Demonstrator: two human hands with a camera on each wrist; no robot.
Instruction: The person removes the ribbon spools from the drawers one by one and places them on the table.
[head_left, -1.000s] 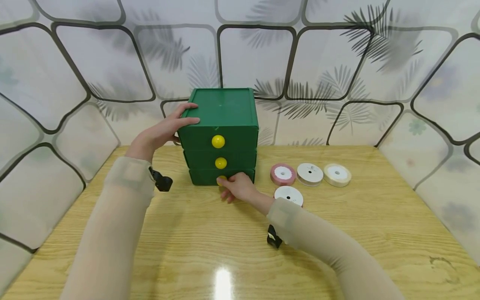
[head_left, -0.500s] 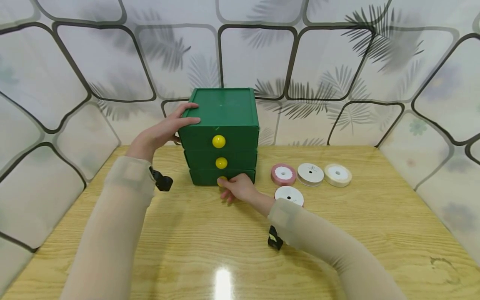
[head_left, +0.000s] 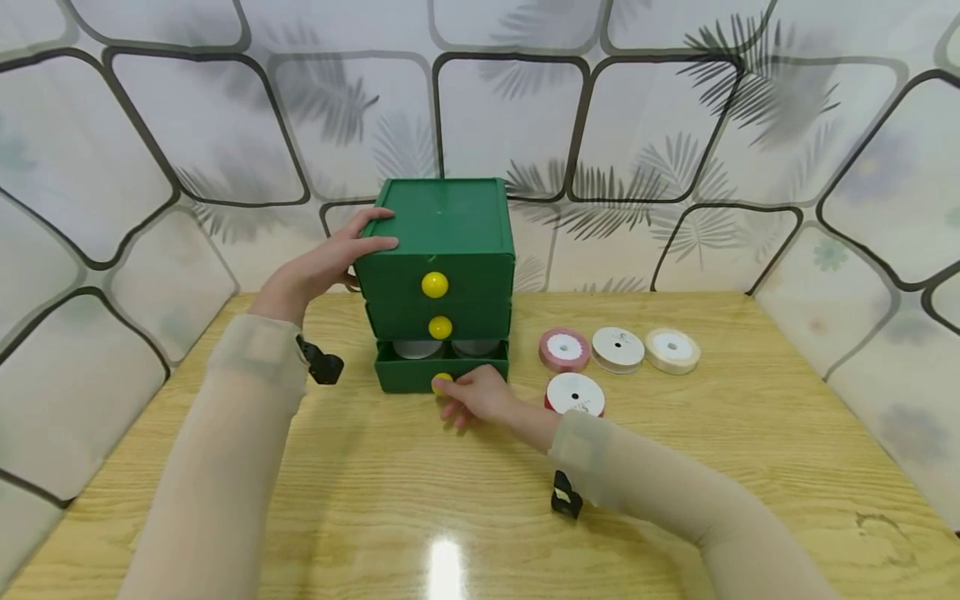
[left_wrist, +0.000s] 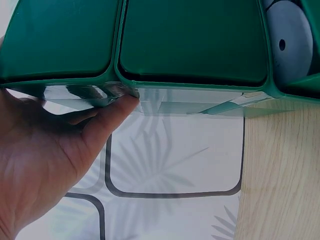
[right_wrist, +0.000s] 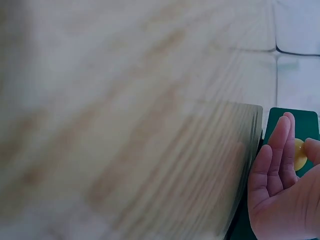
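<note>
A small green three-drawer cabinet (head_left: 442, 218) with round yellow knobs stands at the back of the table. My left hand (head_left: 326, 260) rests over its upper left edge, some fingers lying on the top and others against the side. Thumb and fingers of my right hand (head_left: 483, 395) pinch the bottom drawer's knob (right_wrist: 300, 154). This bottom drawer (head_left: 405, 377) is pulled partway out, while the upper two are closed. Inside it, a left white disc (head_left: 417, 349) and a right white disc (head_left: 476, 347) show in part; the left wrist view catches one white disc (left_wrist: 291, 42) with a centre hole.
Right of the cabinet lie a pink ribbon spool (head_left: 564, 349), a white-faced spool (head_left: 618, 349) and a cream spool (head_left: 672, 349). A red-edged spool (head_left: 574, 393) sits in front of them, near the right forearm. A patterned wall (head_left: 510, 108) encloses the wooden table (head_left: 420, 492).
The bottom drawer has slid out toward me with the right hand on its knob, uncovering the white discs inside. My left hand has stayed on the cabinet.
</note>
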